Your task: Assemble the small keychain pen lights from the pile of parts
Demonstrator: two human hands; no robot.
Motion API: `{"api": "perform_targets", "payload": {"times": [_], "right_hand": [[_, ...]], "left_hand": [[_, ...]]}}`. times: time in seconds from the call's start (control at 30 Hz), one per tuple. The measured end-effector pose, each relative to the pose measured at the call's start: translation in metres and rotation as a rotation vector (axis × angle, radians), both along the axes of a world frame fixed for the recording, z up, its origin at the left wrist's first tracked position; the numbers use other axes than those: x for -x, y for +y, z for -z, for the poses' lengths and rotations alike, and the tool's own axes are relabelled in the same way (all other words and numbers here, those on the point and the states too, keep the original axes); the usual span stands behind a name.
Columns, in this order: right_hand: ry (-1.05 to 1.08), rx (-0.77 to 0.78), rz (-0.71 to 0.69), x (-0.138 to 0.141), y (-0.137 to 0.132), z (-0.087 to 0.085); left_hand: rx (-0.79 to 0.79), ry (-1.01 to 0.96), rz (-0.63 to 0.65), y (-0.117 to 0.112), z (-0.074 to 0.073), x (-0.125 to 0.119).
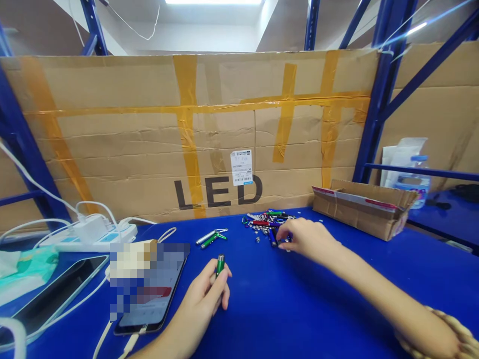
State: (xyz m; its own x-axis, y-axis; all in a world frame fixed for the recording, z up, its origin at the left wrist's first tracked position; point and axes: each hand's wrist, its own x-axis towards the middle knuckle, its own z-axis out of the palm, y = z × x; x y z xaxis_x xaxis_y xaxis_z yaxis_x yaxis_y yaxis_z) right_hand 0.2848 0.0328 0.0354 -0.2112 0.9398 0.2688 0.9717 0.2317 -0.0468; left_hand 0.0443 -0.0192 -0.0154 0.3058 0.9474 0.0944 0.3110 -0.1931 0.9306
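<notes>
My left hand [211,289] is closed around a green metal tube [220,263] with a silver end, like a small penlight; the tube points up between thumb and fingers. Farther right, my right hand [305,235] reaches to the edge of a pile of small parts [266,223]. Its fingers are curled together, and whatever lies between them is hidden. Red, blue, green and black tubes and small silver pieces make up the pile. Beyond my left hand, a silver tube [205,237] and a green tube [209,241] lie side by side, each with a clip-like piece at its end.
An open cardboard box [359,212] stands at the back right. On the left lie a plugged-in phone [153,304], a second phone [56,294], a white power strip [123,233] with cables, and a green-white packet [33,269]. A tall cardboard sheet [127,159] closes off the back.
</notes>
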Motion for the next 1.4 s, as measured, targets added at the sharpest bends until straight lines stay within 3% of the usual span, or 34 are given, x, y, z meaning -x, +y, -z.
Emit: {"api": "perform_targets", "payload": {"times": [0.17,0.3,0.5,0.73,1.0,1.13,1.23,1.4], "right_hand": [[0.129,0.239,-0.089,-0.047,0.012,-0.012],[0.135,0.274,-0.042,-0.061,0.019,-0.005],[0.143,0.264,-0.236,-0.042,0.023,0.014],[0.159,0.177,-0.205,-0.039,0.03,0.028],[0.129,0.137,-0.087,-0.024,0.025,0.029],[0.171,0.121,-0.096,-0.013,0.018,0.028],[0.213,0.114,-0.117,-0.006,0.014,0.03],[0.389,0.212,-0.193,0.001,0.01,0.036]], "left_hand": [[0.137,-0.106,-0.045,-0.003,-0.003,0.006],[0.189,-0.164,-0.087,0.006,0.0,0.012],[0.116,-0.123,-0.057,0.002,0.001,0.012],[-0.126,0.039,-0.03,0.0,-0.002,0.015],[-0.181,0.062,0.001,-0.005,-0.011,0.014],[-0.185,-0.006,0.004,-0.007,-0.01,0.013],[-0.103,-0.143,-0.018,-0.007,-0.01,0.013],[-0.113,-0.183,-0.053,-0.005,-0.012,0.011]]}}
